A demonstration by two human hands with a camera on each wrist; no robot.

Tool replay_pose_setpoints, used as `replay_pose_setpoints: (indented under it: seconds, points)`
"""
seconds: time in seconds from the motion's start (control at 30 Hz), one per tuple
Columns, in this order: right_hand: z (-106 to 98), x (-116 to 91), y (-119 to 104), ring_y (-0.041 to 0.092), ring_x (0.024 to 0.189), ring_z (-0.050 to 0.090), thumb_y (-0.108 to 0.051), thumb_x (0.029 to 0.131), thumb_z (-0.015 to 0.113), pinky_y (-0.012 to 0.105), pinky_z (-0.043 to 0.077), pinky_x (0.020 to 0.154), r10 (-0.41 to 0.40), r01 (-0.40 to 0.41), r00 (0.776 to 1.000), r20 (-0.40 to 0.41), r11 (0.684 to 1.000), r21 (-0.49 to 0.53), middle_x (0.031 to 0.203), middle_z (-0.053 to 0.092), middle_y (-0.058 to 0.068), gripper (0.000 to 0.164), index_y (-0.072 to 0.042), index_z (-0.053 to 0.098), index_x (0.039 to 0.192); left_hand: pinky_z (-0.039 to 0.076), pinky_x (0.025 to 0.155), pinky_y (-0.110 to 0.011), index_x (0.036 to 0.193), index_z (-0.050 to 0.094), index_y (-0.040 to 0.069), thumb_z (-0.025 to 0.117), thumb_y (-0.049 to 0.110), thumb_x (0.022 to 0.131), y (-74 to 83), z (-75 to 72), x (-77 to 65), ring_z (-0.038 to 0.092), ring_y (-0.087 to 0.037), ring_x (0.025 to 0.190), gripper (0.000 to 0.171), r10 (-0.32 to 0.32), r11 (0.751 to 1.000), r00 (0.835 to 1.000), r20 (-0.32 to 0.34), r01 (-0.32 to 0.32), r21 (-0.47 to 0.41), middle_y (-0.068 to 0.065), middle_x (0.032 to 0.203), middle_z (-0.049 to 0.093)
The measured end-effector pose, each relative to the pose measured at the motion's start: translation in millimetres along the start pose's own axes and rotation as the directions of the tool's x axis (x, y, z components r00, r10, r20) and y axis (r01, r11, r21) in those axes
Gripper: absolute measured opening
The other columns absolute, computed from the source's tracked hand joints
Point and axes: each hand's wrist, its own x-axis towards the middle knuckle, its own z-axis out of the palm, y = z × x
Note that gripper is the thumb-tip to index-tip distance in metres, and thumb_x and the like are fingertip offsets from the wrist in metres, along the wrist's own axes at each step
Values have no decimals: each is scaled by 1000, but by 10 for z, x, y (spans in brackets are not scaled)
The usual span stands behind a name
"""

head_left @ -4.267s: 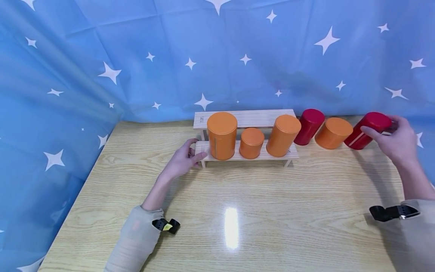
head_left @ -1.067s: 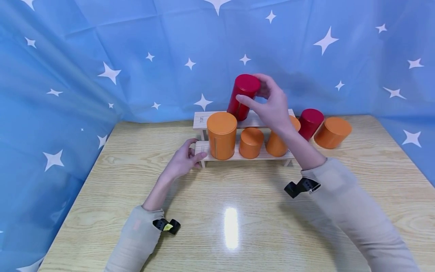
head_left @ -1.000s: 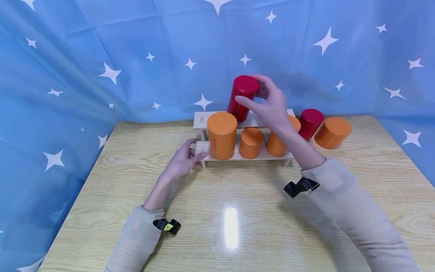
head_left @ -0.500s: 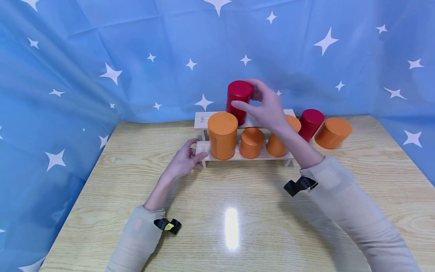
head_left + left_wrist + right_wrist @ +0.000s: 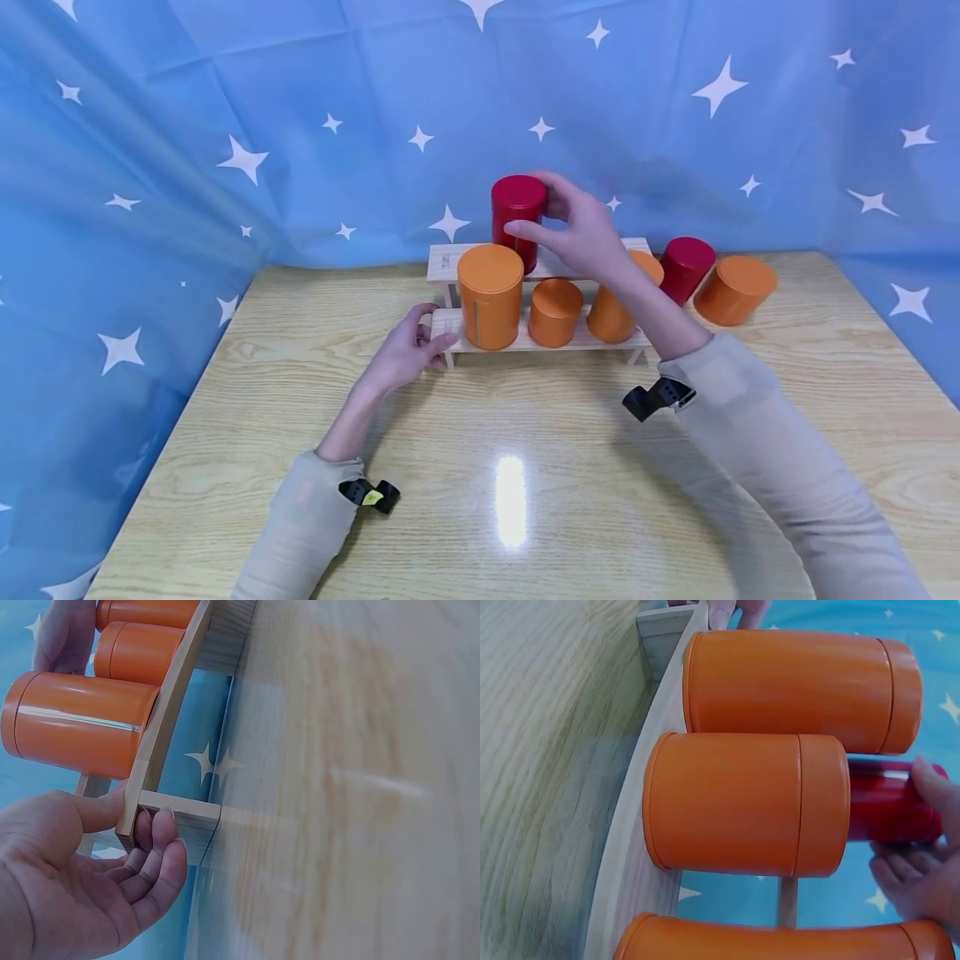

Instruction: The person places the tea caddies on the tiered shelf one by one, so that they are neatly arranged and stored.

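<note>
Red can [image 5: 516,202] has left the bench [image 5: 412,521] R side & is now at the wooden stand's [image 5: 448,322] upper tier [image 5: 558,268], a bit L of its mid; over the last half sec it shifted slightly L & now looks abt upright, behind the tall orange can [image 5: 492,302]. Means the carry is prob. nearly done; can't tell if the base touches the tier, as the tall orange can hides part of it. Person's R grip [image 5: 588,233] is narrowed round the red can, thumb on near side, fingers round the far side. L grip [image 5: 401,350] hasn't moved: pinches stand's front L corner at the lower tier, prob. steadying it. Tall orange can stands toward that tier's L end, short orange can [image 5: 555,313] mid, third orange can [image 5: 611,313] toward R end, partly behind R forearm. Edges: bare upper tier shows both sides of red can, more to R; tall orange can limits room in front, starry blue cloth [image 5: 337,67] behind. Nr bench back edge, just R of stand: second red can [image 5: 686,267], then another orange can [image 5: 735,290]. Most open room is toward bench front edge.
</note>
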Motion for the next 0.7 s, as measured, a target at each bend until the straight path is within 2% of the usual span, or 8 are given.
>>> replay_pose_setpoints:
  seconds: [0.23, 0.43, 0.7]
  points:
    - [-6, 45, 14, 22, 120, 60, -25, 93, 77, 40, 50, 104, -12, 12, 999, 45, 1000, -5, 135, 59, 6, 64, -13, 48, 149, 60, 74, -40, 157, 26, 3, 66, 20, 100, -4, 4, -6, 70, -33, 81, 71, -10, 1000, 1000, 1, 10, -12, -10, 89, 49]
    - [36, 119, 16, 25, 118, 61, -19, 92, 77, 40, 51, 103, -35, 31, 996, 79, 998, 45, 134, 59, 8, 64, -10, 47, 149, 60, 75, -40, 157, 27, 4, 66, 20, 101, -15, 0, -3, 70, -33, 82, 70, -13, 1000, 1000, -1, 13, -15, -10, 88, 49]
    - [90, 175, -15, 24, 121, 59, -17, 93, 76, 39, 51, 103, -19, 6, 992, 124, 995, 104, 137, 58, 8, 66, -10, 45, 150, 60, 77, -41, 157, 26, 4, 66, 20, 101, -5, 7, -10, 70, -34, 82, 71, -14, 1000, 1000, 0, 14, -17, -10, 88, 49]
